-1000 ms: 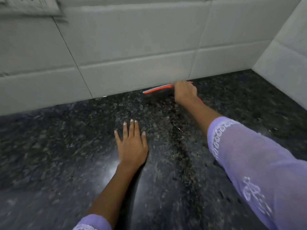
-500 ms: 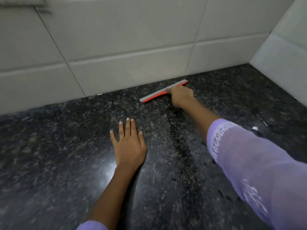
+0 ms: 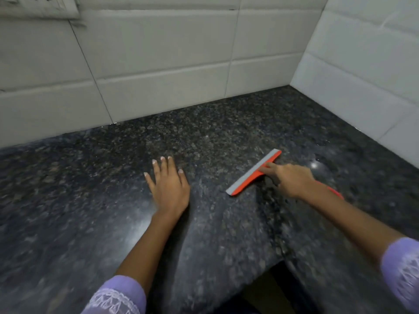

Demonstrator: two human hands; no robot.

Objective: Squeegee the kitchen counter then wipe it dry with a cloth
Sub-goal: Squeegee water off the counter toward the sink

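The orange squeegee (image 3: pixel 254 173) is gripped at its handle by the right hand (image 3: pixel 292 180), fingers curled round it; its blade is laid on the granite table (image 3: pixel 90 200), long axis diagonal from near-left to far-right; the left hand (image 3: pixel 169 186) is pressed flat, fingers straight, just beside the blade's near end

The orange plastic squeegee with a grey rubber blade (image 3: pixel 253 173) is lying blade-down on the polished black speckled granite counter (image 3: pixel 90 189), its blade running diagonally from near-left to far-right, well apart from the wall. Its handle is extending back toward the right, mostly hidden. The counter surface is showing glossy light reflections and a darker streak running toward the near edge.
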